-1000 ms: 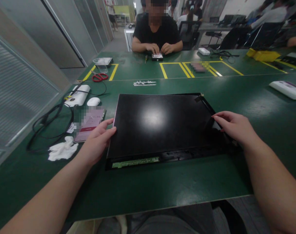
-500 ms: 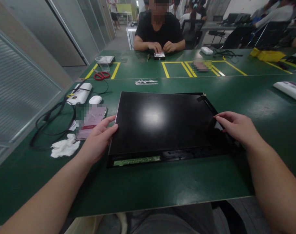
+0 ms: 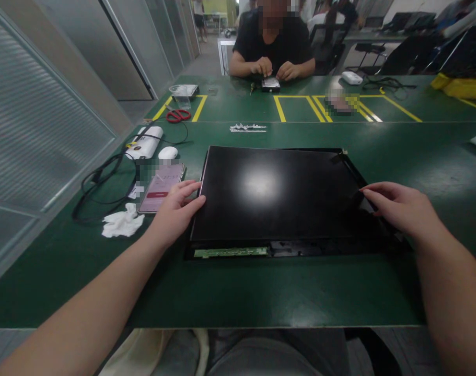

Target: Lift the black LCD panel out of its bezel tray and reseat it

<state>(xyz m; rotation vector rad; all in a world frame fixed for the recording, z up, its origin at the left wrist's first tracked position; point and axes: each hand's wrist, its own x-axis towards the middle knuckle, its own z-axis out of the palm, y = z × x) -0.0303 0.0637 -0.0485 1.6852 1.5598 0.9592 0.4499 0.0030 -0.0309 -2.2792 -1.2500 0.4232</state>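
Note:
A large black display panel (image 3: 277, 193) lies flat on the green table (image 3: 261, 292), inside a thin black frame (image 3: 349, 164). A green circuit strip (image 3: 232, 252) shows along its near edge. My left hand (image 3: 177, 211) grips the panel's left edge, thumb on top. My right hand (image 3: 402, 209) rests on the panel's right edge with its fingers curled over the rim. A phone (image 3: 161, 186) lies just left of my left hand.
At the left lie a crumpled white cloth (image 3: 122, 223), black cables (image 3: 100, 183), a white mouse (image 3: 167, 153), a white device (image 3: 146, 142) and red scissors (image 3: 177, 115). A row of small parts (image 3: 247, 127) lies beyond the panel. Across the table a person (image 3: 275, 44) handles a small device (image 3: 270, 84).
The view has shifted so that everything sits further right in the picture. Both hands keep their hold on the panel's edges; the panel itself looks hardly moved.

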